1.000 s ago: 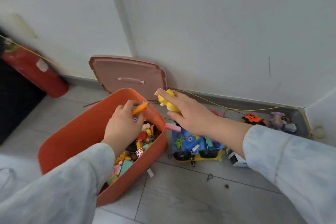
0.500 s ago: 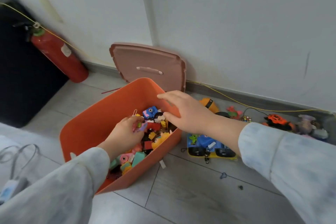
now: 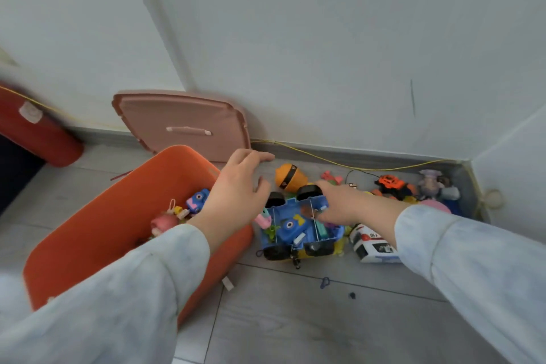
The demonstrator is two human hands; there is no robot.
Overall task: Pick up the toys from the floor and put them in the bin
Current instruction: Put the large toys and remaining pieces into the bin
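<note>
The orange bin stands on the floor at the left with several small toys inside. My left hand hovers over its right rim, fingers spread, holding nothing. Right of the bin lies a blue toy truck with black wheels and small toys in its tray. My right hand reaches in from the right, and its fingers curl over the truck's far right corner. Behind the truck lie an orange egg-shaped toy, an orange and black toy and a purple figure. A white police car lies under my right forearm.
The bin's pink lid leans against the wall behind the bin. A red fire extinguisher lies at the far left. A yellow cord runs along the skirting board. The toys sit in a wall corner on grey floor tiles.
My left hand let go of the orange piece in the bin and rose over the rim, now empty. My right hand dropped the yellow toy and moved right to the blue truck.
</note>
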